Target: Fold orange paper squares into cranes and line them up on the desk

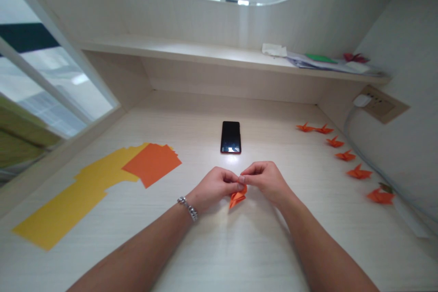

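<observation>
Between my two hands is a small folded orange paper crane (238, 198), its lower part pointing down toward me. My left hand (219, 186) pinches it between thumb and fingers from the left. From the right, the thumb and forefinger of my right hand (265, 179) pinch its upper end. The fingertips of both hands meet and hide that part of the fold. A row of finished orange paper cranes (358, 172) runs along the right side of the desk. On the left, several orange paper sheets (152, 164) overlap a spread of yellow sheets (65, 210).
A black phone (231, 137) lies just beyond my hands. At the right wall, a white charger (362, 100) sits in a socket plate (385, 104), its cable (356, 146) trailing beside the cranes. Papers (318, 61) rest on the shelf (191, 52) under a mirror.
</observation>
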`<action>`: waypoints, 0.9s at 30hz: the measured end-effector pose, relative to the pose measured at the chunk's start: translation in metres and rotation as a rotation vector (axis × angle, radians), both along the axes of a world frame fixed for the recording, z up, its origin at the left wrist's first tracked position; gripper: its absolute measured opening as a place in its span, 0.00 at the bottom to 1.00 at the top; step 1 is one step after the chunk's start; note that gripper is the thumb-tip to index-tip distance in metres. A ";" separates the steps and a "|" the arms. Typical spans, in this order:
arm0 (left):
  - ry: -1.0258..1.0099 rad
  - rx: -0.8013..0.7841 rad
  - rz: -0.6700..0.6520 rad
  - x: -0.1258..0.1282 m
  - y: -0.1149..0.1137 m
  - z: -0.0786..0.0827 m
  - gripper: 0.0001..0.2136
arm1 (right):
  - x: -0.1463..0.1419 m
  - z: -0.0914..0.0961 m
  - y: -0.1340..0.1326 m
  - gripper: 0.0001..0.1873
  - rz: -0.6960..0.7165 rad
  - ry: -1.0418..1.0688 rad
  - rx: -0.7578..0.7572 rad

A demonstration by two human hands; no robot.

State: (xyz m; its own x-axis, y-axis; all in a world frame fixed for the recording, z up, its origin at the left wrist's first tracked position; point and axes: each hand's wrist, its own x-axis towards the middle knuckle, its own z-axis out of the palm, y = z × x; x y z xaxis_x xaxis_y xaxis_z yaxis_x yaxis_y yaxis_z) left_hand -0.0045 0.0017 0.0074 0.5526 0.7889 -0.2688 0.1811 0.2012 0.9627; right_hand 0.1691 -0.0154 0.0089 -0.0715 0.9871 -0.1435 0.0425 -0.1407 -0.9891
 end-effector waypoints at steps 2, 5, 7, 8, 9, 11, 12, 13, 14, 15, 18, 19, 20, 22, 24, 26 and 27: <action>0.001 0.007 -0.007 0.000 0.000 0.000 0.11 | 0.000 0.001 0.000 0.12 -0.006 -0.007 0.005; 0.013 0.029 -0.017 -0.001 0.001 0.000 0.11 | 0.002 0.002 0.000 0.14 0.041 -0.007 0.032; 0.021 0.038 -0.020 -0.001 0.001 0.001 0.11 | 0.003 0.002 0.000 0.16 0.097 -0.017 0.042; 0.025 0.038 -0.021 -0.001 0.000 0.002 0.11 | 0.004 0.002 0.000 0.15 0.115 -0.031 0.046; 0.027 0.035 -0.022 -0.001 0.000 0.002 0.10 | 0.004 0.001 0.001 0.15 0.122 -0.053 0.050; 0.028 0.035 -0.020 -0.001 0.000 0.003 0.10 | 0.005 0.000 0.001 0.13 0.108 -0.098 0.063; 0.027 0.039 -0.018 -0.001 0.000 0.003 0.10 | 0.005 0.000 0.001 0.13 0.096 -0.113 0.067; 0.026 0.040 -0.016 -0.001 -0.001 0.003 0.10 | 0.005 0.001 0.001 0.12 0.087 -0.124 0.068; 0.026 0.039 -0.015 0.000 -0.001 0.003 0.10 | 0.005 0.001 0.001 0.11 0.080 -0.133 0.068; 0.026 0.034 -0.015 0.000 -0.001 0.003 0.11 | 0.004 0.002 0.001 0.10 0.076 -0.141 0.067; 0.027 0.030 -0.006 0.000 -0.001 0.003 0.10 | 0.001 0.005 -0.001 0.07 0.040 -0.195 0.094; 0.026 0.035 0.002 0.000 -0.001 0.003 0.10 | -0.001 0.006 -0.002 0.07 0.022 -0.226 0.119; 0.023 0.041 0.011 0.000 -0.001 0.002 0.10 | -0.002 0.007 -0.003 0.07 0.009 -0.254 0.146; 0.014 0.047 0.018 0.000 -0.001 0.001 0.10 | -0.004 0.009 -0.004 0.07 0.002 -0.283 0.187; 0.005 0.048 0.011 0.000 -0.001 -0.001 0.11 | -0.005 0.009 -0.004 0.07 0.008 -0.275 0.195; -0.009 0.054 0.007 0.000 -0.001 -0.002 0.11 | -0.005 0.007 -0.004 0.06 -0.005 -0.254 0.198; -0.021 0.060 0.011 0.000 0.000 -0.002 0.11 | -0.005 0.006 -0.003 0.06 -0.028 -0.240 0.209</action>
